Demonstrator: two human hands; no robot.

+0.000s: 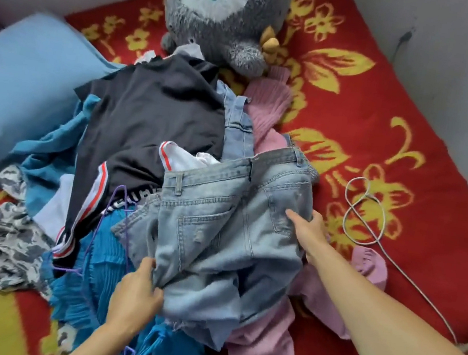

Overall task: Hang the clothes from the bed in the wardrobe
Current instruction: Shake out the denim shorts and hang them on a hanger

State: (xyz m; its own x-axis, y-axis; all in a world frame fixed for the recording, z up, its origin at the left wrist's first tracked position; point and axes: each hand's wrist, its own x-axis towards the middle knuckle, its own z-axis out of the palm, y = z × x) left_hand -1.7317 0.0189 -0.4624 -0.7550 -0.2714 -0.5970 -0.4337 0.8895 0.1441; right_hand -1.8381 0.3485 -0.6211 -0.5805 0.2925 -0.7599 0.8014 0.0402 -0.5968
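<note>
Two hands reach in from the near edge, both on one pair of pale blue jeans [220, 229] that lies on top of the clothes heap on the bed. The left hand [135, 292] pinches a fold at the jeans' near left edge, its fingers curled round the denim. The right hand [310, 232] grips the jeans' right edge beside a back pocket, thumb on top and fingers tucked under the cloth.

Everything else is placed from the jeans. Just behind them, partly under the waistband, lie one white garment [187, 159] and one second denim piece [236, 124]. Behind and to the left spreads one black top [151, 118] with red-and-white stripes. At the jeans' left edge one purple hanger [119, 222] shows in part, over one blue pleated garment [92, 292]. Farther left lies one grey-and-white patterned cloth [7, 240], and beyond that one blue pillow [14, 94].

Pink knitwear [268, 113] shows behind the jeans to the right, and pink cloth [263, 351] shows from under their near right side; I cannot tell whether these are one garment or two. Well behind the jeans sits one grey plush toy [227, 18]. To the right, apart from the jeans, one white cable [364, 215] lies looped on the red blanket [401, 95] with yellow flowers.
</note>
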